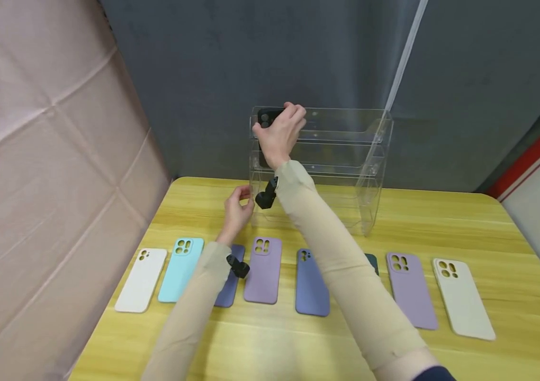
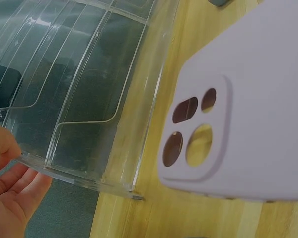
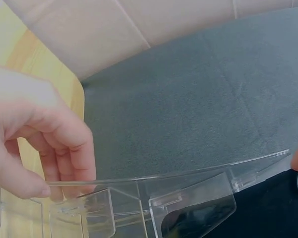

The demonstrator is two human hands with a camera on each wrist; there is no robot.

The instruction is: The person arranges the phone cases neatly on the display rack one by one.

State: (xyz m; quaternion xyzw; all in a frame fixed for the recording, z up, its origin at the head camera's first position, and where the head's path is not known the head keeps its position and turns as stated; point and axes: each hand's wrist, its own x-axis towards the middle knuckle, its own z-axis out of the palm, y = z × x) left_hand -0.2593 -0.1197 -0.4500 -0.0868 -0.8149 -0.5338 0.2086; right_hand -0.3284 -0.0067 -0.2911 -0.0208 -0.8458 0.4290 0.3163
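A clear acrylic tiered rack (image 1: 336, 159) stands at the back of the table. At its top left tier, my right hand (image 1: 279, 135) holds a black phone case (image 1: 271, 114) with thumb and fingers at its upper end. The case's lower part shows through the clear panels below the hand. Lower down, my left hand (image 1: 239, 209) pinches the rack's left side edge, thumb on one face and fingers on the other, as the left hand (image 3: 44, 134) in the right wrist view shows.
Phone cases lie in a row along the table (image 1: 270, 349): white (image 1: 140, 280), light blue (image 1: 180, 272), purple (image 1: 262, 272), blue (image 1: 312, 286), dark green (image 1: 372, 261) and others. Behind the rack is a grey partition (image 1: 203, 79); a pale wall (image 1: 51, 185) stands left.
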